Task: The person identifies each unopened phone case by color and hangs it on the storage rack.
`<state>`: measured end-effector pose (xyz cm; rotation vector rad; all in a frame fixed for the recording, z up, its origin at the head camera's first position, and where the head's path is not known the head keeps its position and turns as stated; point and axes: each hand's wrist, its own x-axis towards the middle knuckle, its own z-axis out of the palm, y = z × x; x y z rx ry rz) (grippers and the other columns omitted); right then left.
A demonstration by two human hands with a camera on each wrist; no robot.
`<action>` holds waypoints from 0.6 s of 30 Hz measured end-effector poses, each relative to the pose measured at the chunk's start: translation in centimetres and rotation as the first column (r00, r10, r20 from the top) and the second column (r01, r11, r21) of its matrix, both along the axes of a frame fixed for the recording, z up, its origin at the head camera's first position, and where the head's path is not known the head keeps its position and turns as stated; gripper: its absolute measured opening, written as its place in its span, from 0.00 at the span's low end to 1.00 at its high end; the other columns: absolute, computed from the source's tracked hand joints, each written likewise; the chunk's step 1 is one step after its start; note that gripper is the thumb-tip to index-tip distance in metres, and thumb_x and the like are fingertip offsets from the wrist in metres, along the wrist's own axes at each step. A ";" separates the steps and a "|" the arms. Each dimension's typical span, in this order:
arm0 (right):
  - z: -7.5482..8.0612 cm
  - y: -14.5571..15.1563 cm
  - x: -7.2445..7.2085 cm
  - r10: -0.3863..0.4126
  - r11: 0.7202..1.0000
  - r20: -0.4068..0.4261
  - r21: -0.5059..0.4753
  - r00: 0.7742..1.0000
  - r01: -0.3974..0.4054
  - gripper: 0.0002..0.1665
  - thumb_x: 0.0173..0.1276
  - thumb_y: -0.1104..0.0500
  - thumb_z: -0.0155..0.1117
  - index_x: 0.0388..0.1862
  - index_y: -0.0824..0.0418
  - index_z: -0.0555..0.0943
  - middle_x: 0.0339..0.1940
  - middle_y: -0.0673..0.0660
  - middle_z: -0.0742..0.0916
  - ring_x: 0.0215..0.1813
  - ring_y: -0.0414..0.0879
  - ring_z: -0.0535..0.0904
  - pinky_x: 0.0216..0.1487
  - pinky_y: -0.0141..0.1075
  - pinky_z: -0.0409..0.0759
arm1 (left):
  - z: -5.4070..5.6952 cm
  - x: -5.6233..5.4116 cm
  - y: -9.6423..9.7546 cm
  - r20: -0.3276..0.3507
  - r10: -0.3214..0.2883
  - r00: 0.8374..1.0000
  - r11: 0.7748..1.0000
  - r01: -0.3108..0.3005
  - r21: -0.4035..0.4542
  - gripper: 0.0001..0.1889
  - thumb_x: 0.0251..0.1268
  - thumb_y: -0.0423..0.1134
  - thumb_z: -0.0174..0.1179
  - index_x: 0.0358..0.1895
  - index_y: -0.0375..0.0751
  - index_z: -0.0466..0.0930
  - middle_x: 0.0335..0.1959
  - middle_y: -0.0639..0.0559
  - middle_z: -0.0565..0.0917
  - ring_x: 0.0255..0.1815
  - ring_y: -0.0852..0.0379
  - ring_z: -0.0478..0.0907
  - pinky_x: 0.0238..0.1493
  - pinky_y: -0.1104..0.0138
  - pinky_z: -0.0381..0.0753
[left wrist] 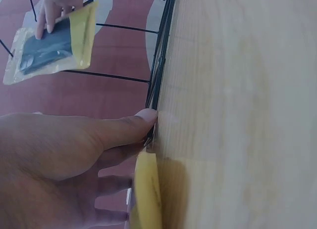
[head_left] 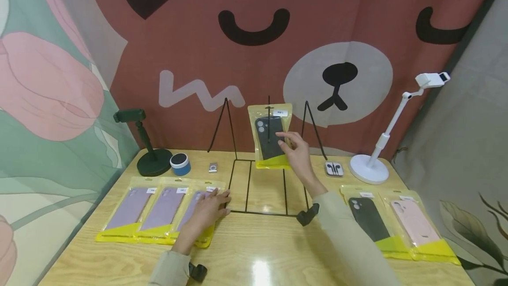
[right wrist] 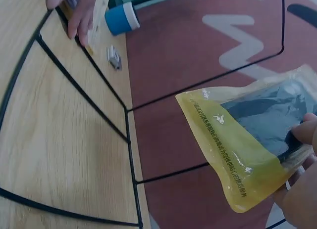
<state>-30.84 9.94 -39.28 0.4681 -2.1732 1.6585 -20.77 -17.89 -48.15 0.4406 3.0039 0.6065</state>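
Observation:
My right hand point(head_left: 298, 153) pinches a clear-and-yellow bag holding a dark phone case point(head_left: 267, 140) at its right side, thumb on the front. The bag is upright at the middle of a black wire display rack point(head_left: 247, 189). A wire prong point(head_left: 269, 122) shows in front of it, crossing its hang hole. My left hand point(head_left: 208, 211) rests low with fingers extended, over the rightmost of three bagged purple phone cases point(head_left: 163, 206). In the left wrist view its thumb point(left wrist: 146, 115) touches the rack's base wire, beside a yellow bag edge point(left wrist: 148, 189).
At right lie a bagged black case point(head_left: 369, 217) and a bagged pink case point(head_left: 414, 222). Behind stand a white phone stand point(head_left: 369, 169), boxed earphones point(head_left: 334, 169), a small silver player point(head_left: 213, 167), a blue-white cylinder point(head_left: 180, 164) and a dark green phone stand point(head_left: 154, 162). A patterned curtain point(head_left: 190, 56) backs the table.

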 end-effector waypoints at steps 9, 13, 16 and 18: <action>-1.3 2.1 0.5 -0.037 0.998 -0.042 0.040 0.998 0.039 0.11 0.68 0.65 0.62 0.48 0.64 0.84 0.61 0.59 0.77 0.63 0.54 0.70 0.66 0.51 0.68 | -0.2 0.2 0.1 -0.013 -0.011 1.000 1.000 0.011 0.008 0.21 0.63 0.43 0.64 0.59 0.41 0.80 0.68 0.49 0.72 0.71 0.37 0.60 0.66 0.36 0.53; -2.6 5.3 2.9 -0.090 0.978 -0.183 0.171 0.979 0.122 0.11 0.65 0.71 0.62 0.45 0.67 0.83 0.58 0.62 0.79 0.59 0.58 0.74 0.60 0.53 0.72 | -0.1 0.2 0.2 -0.004 -0.007 1.000 1.000 0.007 0.006 0.21 0.63 0.43 0.63 0.59 0.42 0.80 0.68 0.50 0.72 0.71 0.38 0.60 0.66 0.36 0.53; -3.6 8.4 5.0 -0.115 0.940 -0.237 0.288 0.965 0.183 0.13 0.62 0.72 0.64 0.46 0.68 0.83 0.56 0.65 0.80 0.57 0.62 0.75 0.55 0.56 0.72 | 0.0 0.2 0.1 0.007 0.001 1.000 1.000 -0.001 0.014 0.21 0.63 0.43 0.63 0.59 0.42 0.79 0.68 0.50 0.71 0.72 0.38 0.59 0.67 0.36 0.51; -4.1 10.8 6.4 -0.159 0.893 -0.202 0.388 0.966 0.228 0.15 0.62 0.70 0.65 0.49 0.68 0.82 0.55 0.67 0.79 0.58 0.65 0.73 0.54 0.58 0.71 | 0.1 0.1 0.0 0.009 0.005 1.000 1.000 -0.005 0.013 0.21 0.63 0.43 0.63 0.59 0.42 0.79 0.68 0.50 0.71 0.72 0.38 0.59 0.68 0.36 0.51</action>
